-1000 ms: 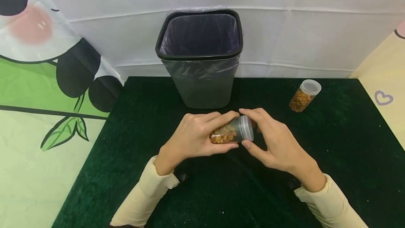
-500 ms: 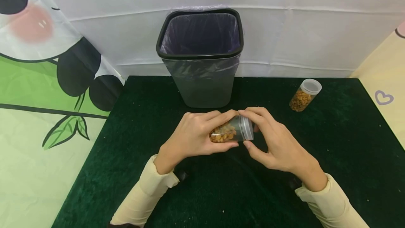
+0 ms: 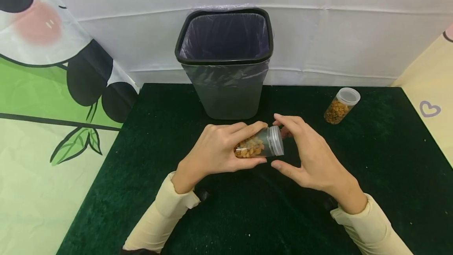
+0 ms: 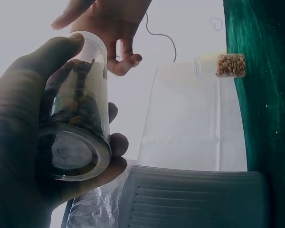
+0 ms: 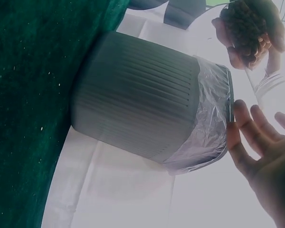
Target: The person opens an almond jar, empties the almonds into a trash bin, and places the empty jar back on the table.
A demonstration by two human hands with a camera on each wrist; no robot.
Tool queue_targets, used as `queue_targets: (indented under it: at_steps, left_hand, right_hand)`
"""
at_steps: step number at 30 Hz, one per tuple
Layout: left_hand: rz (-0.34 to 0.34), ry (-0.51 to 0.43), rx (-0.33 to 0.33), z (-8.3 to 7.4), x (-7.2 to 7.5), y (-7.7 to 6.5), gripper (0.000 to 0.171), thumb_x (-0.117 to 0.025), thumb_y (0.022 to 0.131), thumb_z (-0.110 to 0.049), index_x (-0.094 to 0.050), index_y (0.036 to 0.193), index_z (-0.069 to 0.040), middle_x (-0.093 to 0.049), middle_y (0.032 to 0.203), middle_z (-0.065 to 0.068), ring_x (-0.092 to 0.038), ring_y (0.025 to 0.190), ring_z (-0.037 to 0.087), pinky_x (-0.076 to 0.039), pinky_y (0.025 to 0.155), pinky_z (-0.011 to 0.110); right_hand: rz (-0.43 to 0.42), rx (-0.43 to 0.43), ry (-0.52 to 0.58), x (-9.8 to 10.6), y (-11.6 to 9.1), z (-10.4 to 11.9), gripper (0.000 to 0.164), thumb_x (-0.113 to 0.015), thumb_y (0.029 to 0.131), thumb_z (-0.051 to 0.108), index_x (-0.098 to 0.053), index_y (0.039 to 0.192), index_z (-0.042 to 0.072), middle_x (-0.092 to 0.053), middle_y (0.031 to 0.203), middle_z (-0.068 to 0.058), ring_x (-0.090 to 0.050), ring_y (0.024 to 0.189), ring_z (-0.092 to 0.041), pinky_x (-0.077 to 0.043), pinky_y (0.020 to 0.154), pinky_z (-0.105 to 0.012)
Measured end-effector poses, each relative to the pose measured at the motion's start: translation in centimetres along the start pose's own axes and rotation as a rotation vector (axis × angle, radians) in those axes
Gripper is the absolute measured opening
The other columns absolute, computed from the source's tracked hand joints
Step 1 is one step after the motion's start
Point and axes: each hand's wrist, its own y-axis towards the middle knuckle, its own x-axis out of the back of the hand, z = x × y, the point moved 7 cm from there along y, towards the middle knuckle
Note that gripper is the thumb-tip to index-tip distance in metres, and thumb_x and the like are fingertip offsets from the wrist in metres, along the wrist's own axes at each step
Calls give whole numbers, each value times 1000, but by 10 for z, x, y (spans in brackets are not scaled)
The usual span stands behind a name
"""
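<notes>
My left hand [image 3: 217, 150] grips a clear plastic jar [image 3: 261, 150], tilted onto its side over the green cloth. Small golden-brown pieces lie inside it, and a translucent screw lid [image 3: 277, 141] closes its right-hand end. In the left wrist view the jar's round base [image 4: 72, 151] faces the camera, with the left thumb [image 4: 54, 54] along its side. Beside the lid, my right hand [image 3: 313, 158] has its fingers and thumb spread apart, with a gap to the lid. The right wrist view also shows these loosely bent right-hand fingers [image 5: 254, 135].
A grey bin [image 3: 230, 97] with a black rim and a plastic liner stands just beyond the hands. Toward the back right, a second lidded jar [image 3: 337, 109] of similar pieces stands on the green cloth [image 3: 382, 168]. White sheeting [image 3: 354, 42] hangs behind.
My right fingers were around the lid in the earlier frames; now they have spread and come off it. The left hand keeps its grip on the jar in nearly the same place.
</notes>
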Motion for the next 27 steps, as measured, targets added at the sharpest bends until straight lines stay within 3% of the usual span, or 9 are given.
queue_targets:
  at_steps: [5, 9, 18, 27]
  left_hand:
    - [7, -9, 3, -1, 0, 0, 68, -83, 83, -53, -63, 139, -20, -72, 90, -2, -60, 65, 5, -51, 58, 17]
    - [7, -9, 2, -1, 1, 0, 68, -83, 84, -53, -63, 140, -20, -73, 92, -1, -61, 66, 5, -52, 59, 17]
    - [3, 1, 6, 0, 2, 0, 69, -83, 83, -54, -63, 139, -19, -72, 90, -1, -61, 65, 5, -52, 58, 17]
    - [-8, 1, 4, 1, 1, -1, 69, -84, 82, -53, -64, 138, -19, -72, 89, -2, -61, 65, 4, -52, 58, 17]
  right_hand:
    - [-32, -16, -74, 2, -2, -3, 77, -40, 104, 67, -42, 155, 10, -62, 114, -3, -53, 91, -12, -45, 75, -34]
    - [-63, 0, -87, 4, -2, -1, 71, -43, 104, 63, -49, 150, 10, -64, 108, -1, -51, 89, -12, -43, 74, -33]
    - [-57, 56, -49, 4, 0, 4, 70, -46, 104, 58, -48, 150, 5, -62, 136, -12, -60, 101, -19, -50, 83, -37]
    - [-109, 136, -29, 5, 0, 9, 61, -51, 105, 47, -51, 141, -2, -59, 140, -18, -61, 114, -28, -49, 95, -33]
